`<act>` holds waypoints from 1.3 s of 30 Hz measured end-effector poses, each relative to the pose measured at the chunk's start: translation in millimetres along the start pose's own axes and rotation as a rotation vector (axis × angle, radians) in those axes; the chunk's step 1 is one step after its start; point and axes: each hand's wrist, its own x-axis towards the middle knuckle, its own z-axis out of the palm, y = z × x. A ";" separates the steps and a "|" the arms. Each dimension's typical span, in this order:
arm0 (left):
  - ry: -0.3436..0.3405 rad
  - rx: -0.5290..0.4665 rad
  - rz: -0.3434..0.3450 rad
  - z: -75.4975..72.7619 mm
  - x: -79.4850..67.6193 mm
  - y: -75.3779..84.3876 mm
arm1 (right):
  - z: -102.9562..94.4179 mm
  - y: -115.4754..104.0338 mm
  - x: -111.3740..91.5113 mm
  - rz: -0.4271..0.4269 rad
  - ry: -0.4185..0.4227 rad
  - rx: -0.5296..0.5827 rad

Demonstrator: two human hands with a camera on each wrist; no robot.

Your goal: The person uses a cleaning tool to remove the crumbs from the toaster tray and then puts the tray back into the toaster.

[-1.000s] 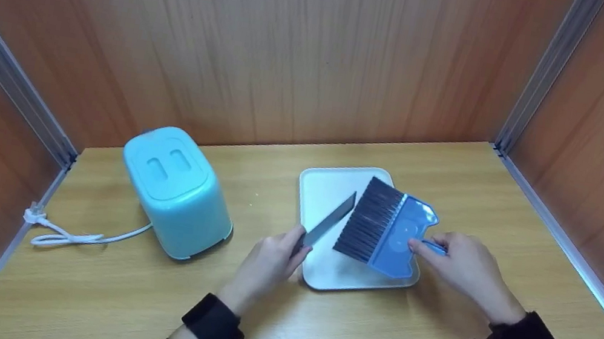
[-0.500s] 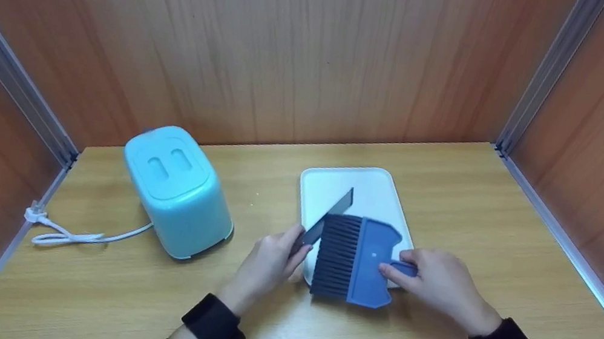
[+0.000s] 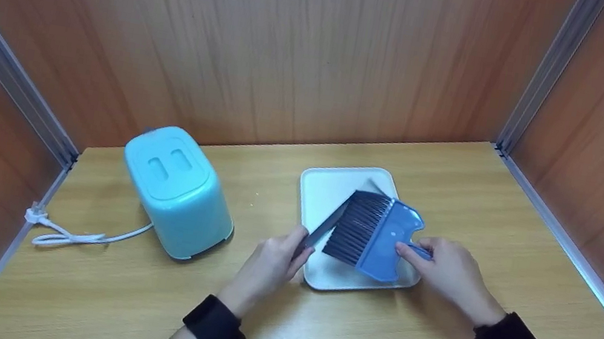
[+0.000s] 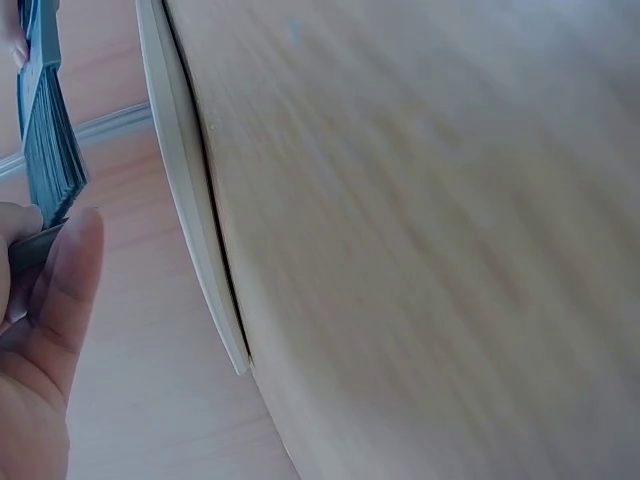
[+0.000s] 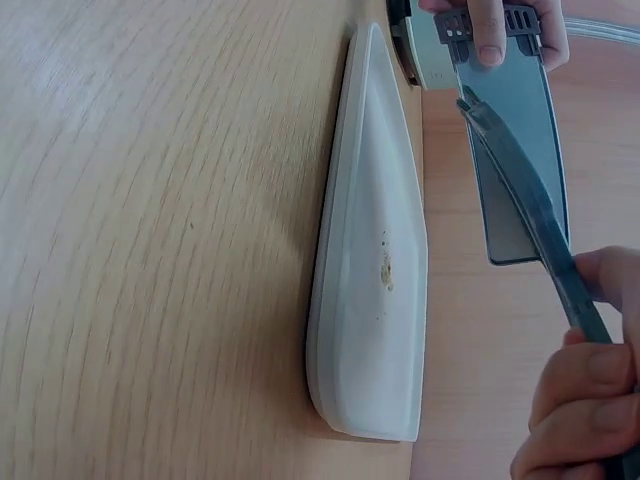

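My left hand (image 3: pixel 271 259) pinches the slotted dark end of a flat metal crumb tray (image 3: pixel 325 227), held steeply tilted above a white tray (image 3: pixel 323 188). In the right wrist view the crumb tray (image 5: pixel 522 115) shows its broad face, with thumb and fingers on either side of its end. My right hand (image 3: pixel 453 276) grips the short handle of a blue hand brush (image 3: pixel 391 240). Its dark bristles overlap the crumb tray in the head view. Small brown crumbs (image 5: pixel 386 270) lie on the white tray beneath.
A turquoise toaster (image 3: pixel 181 192) with a lid on top stands to the left. Its white cord (image 3: pixel 82 238) is bundled beside it. Wood panels (image 3: pixel 329 45) enclose the table at the back and both sides. A few specks lie on the table between toaster and white tray.
The brush first swept toward the front and left across the crumb tray, then rose back and tilted, its bristles now over the crumb tray. My left hand has barely moved.
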 end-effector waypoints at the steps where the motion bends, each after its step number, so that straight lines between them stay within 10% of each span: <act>1: -0.004 0.005 0.004 0.0 -0.1 0.1 | -0.1 0.9 0.2 0.011 -0.011 0.005; 39: -0.041 0.010 -0.011 -5.3 -0.3 3.2 | -5.9 2.8 -4.7 0.003 -0.137 -0.066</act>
